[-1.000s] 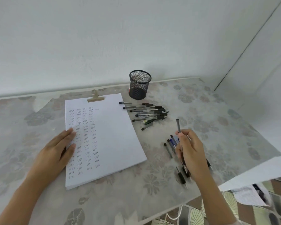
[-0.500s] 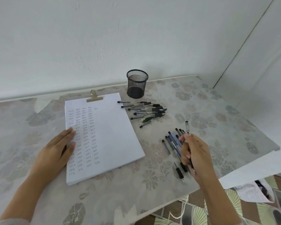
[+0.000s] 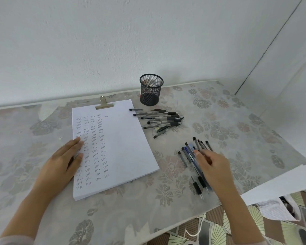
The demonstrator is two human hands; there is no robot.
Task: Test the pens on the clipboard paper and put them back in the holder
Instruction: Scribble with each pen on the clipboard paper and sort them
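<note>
Floral-patterned cloth covered the table, which stood against a white wall. The clipboard paper, with columns of small handwritten marks down its left half, lay left of centre, its metal clip toward the far edge. The left hand rested flat, fingers straight, on the paper's left edge. The right hand hovered over a cluster of pens near the right front edge; blur hid whether its curled fingers held one. The black mesh holder stood upright by the far edge. A second pile of pens lay just in front of it.
</note>
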